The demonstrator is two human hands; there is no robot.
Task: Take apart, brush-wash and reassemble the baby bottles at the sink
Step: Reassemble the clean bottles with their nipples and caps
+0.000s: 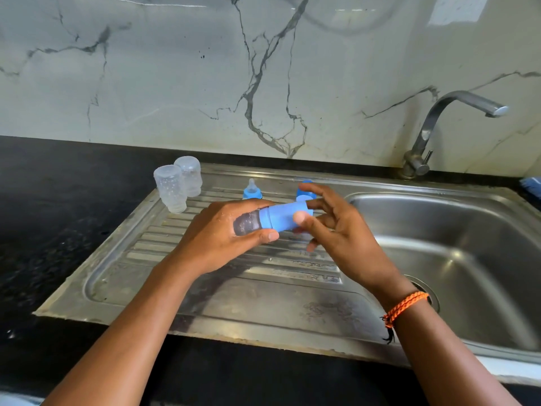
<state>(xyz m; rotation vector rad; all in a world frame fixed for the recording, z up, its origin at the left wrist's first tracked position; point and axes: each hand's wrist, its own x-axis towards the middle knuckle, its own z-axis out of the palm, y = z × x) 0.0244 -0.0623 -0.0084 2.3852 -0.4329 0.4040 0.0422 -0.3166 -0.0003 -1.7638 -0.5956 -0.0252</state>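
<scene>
Above the drainboard (234, 291) I hold a small baby bottle (247, 224) on its side. My left hand (216, 235) grips its clear wet body. A blue cap (281, 216) covers the bottle's top end, and my right hand (345, 238) pinches that cap between thumb and fingers. Two clear bottle bodies (171, 187) (189, 174) stand upside down at the drainboard's back left. A teat in a blue collar (251, 191) stands upright behind my hands. Another blue part (304, 195) is partly hidden behind my right fingers.
The steel sink basin (468, 259) lies to the right with its drain near my right wrist. A faucet (439, 121) rises at the back right, spout pointing right. Black countertop (44, 230) surrounds the sink. A blue object (532, 186) shows at the right edge.
</scene>
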